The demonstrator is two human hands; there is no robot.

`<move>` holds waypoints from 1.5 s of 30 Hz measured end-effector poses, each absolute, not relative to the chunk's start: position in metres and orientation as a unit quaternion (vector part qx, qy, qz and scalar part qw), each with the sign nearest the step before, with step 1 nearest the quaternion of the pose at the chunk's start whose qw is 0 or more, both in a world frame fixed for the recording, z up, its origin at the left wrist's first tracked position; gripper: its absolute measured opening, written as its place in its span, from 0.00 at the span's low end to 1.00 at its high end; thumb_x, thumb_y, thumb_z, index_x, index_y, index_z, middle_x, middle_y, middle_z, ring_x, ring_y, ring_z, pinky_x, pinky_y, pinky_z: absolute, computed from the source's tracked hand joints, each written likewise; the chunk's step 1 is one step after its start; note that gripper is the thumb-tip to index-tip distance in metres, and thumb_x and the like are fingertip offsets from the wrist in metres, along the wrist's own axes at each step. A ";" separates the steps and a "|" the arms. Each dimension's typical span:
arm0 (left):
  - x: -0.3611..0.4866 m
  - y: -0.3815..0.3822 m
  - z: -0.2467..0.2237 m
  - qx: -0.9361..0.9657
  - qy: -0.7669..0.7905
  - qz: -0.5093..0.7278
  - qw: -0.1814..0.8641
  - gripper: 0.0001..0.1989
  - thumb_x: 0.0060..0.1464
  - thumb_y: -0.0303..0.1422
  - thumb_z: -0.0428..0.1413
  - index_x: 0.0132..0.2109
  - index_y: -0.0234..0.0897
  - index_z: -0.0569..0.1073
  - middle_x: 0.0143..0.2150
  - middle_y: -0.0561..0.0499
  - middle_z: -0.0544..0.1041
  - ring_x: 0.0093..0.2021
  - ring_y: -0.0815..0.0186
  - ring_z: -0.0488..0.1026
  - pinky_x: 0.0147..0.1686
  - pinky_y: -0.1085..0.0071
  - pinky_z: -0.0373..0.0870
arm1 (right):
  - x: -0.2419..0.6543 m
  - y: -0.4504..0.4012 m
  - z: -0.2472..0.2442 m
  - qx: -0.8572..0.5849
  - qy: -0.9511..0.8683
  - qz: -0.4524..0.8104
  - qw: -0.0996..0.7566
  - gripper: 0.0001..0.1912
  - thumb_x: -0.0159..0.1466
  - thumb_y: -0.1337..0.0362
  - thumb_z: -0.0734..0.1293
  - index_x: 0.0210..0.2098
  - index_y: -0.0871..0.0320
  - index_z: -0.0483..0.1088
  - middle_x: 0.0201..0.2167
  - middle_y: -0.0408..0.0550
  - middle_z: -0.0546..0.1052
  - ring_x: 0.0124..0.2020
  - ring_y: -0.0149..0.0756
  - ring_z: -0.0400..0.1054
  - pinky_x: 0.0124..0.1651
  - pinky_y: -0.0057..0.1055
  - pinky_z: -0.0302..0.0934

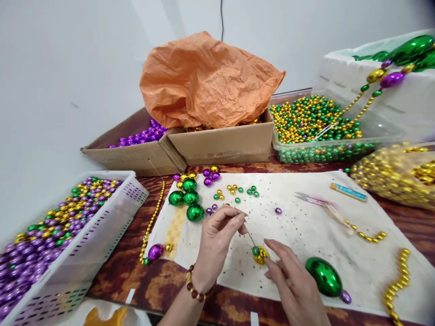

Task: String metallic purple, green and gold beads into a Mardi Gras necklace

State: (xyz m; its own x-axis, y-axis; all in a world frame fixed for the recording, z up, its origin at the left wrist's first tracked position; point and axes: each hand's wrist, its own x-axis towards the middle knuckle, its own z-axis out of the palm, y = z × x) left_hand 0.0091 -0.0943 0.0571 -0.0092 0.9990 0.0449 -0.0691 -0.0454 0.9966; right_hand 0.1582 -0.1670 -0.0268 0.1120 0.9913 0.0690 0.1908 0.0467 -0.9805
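My left hand (220,240), wearing a bead bracelet (197,290), pinches a thin cord or needle (250,237); which of the two, I cannot tell. Its lower end meets a small green bead (256,250), which touches a larger shiny gold bead (261,256). The fingertips of my right hand (294,283) close on the gold bead from the right. Beside that hand lies a big green oval bead (323,276) with a small purple bead (345,296) at its end. Loose green balls (190,198) and several small beads (237,190) are spread beyond my left hand.
White cloth (288,235) covers the table's middle, with thread snips (311,198) and a blue-labelled strip (349,192). A bead basket (112,226) stands left; cardboard boxes (224,145), an orange bag (207,81) and a clear bin (326,145) are behind. Gold strands (396,280) lie right.
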 end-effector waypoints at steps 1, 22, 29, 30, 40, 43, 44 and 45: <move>0.011 -0.096 0.062 0.496 0.464 0.531 0.507 0.04 0.55 0.31 0.58 0.32 0.38 0.76 0.29 0.51 0.73 0.28 0.68 0.69 0.33 0.69 0.65 | 0.157 -0.165 -0.022 -0.539 -0.544 0.406 0.499 0.16 0.67 0.55 0.61 0.50 0.53 0.72 0.50 0.53 0.73 0.35 0.37 0.74 0.34 0.27 0.71; -0.087 0.060 0.018 0.725 0.680 0.083 -0.065 0.14 0.50 0.38 0.59 0.41 0.34 0.72 0.40 0.36 0.76 0.47 0.45 0.67 0.49 0.50 0.56 | 0.164 -0.167 -0.031 -0.476 -0.516 0.515 0.491 0.14 0.67 0.56 0.61 0.41 0.57 0.74 0.26 0.46 0.75 0.22 0.31 0.69 0.26 0.24 0.64; -0.087 0.033 0.042 0.741 0.639 0.197 0.061 0.13 0.55 0.36 0.55 0.47 0.38 0.70 0.44 0.45 0.75 0.43 0.58 0.72 0.45 0.62 0.65 | 0.161 -0.166 -0.033 -0.485 -0.495 0.533 0.485 0.14 0.67 0.55 0.61 0.41 0.57 0.74 0.26 0.46 0.75 0.22 0.31 0.69 0.25 0.24 0.64; -0.085 0.026 0.047 0.729 0.621 0.252 0.139 0.14 0.55 0.36 0.55 0.48 0.38 0.70 0.44 0.46 0.75 0.42 0.60 0.73 0.43 0.64 0.67 | 0.160 -0.165 -0.032 -0.485 -0.493 0.533 0.488 0.14 0.67 0.55 0.61 0.40 0.57 0.74 0.25 0.46 0.75 0.22 0.31 0.68 0.24 0.24 0.63; -0.018 -0.052 0.059 0.672 0.467 0.420 0.394 0.22 0.54 0.30 0.60 0.55 0.43 0.68 0.48 0.48 0.72 0.45 0.64 0.71 0.48 0.66 0.69 | 0.158 -0.163 -0.032 -0.475 -0.505 0.528 0.491 0.15 0.69 0.57 0.59 0.42 0.59 0.72 0.26 0.46 0.75 0.22 0.30 0.69 0.27 0.24 0.63; -0.006 -0.060 0.056 0.664 0.455 0.446 0.391 0.15 0.54 0.29 0.59 0.49 0.42 0.69 0.45 0.49 0.72 0.44 0.65 0.72 0.47 0.66 0.70 | 0.162 -0.166 -0.032 -0.469 -0.503 0.525 0.501 0.14 0.69 0.58 0.59 0.44 0.59 0.71 0.27 0.47 0.75 0.23 0.30 0.69 0.25 0.24 0.63; -0.004 -0.061 0.055 0.664 0.445 0.451 0.397 0.13 0.55 0.29 0.59 0.47 0.41 0.69 0.44 0.49 0.72 0.44 0.65 0.72 0.46 0.66 0.71 | 0.163 -0.166 -0.031 -0.467 -0.503 0.521 0.508 0.14 0.69 0.59 0.59 0.44 0.59 0.71 0.28 0.47 0.75 0.24 0.30 0.69 0.25 0.23 0.63; -0.002 -0.062 0.055 0.665 0.436 0.454 0.401 0.12 0.55 0.29 0.59 0.47 0.41 0.70 0.44 0.49 0.71 0.44 0.65 0.72 0.46 0.66 0.71 | 0.164 -0.167 -0.029 -0.466 -0.502 0.515 0.515 0.13 0.69 0.59 0.59 0.44 0.58 0.71 0.28 0.47 0.75 0.24 0.30 0.70 0.25 0.23 0.63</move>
State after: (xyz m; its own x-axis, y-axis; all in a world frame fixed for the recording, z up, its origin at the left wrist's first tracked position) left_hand -0.0020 -0.0621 0.0550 0.2074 0.9445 0.2548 0.2160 -0.2982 0.9297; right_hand 0.1642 -0.1671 -0.0294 -0.0357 0.9987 0.0374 -0.0637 0.0351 -0.9974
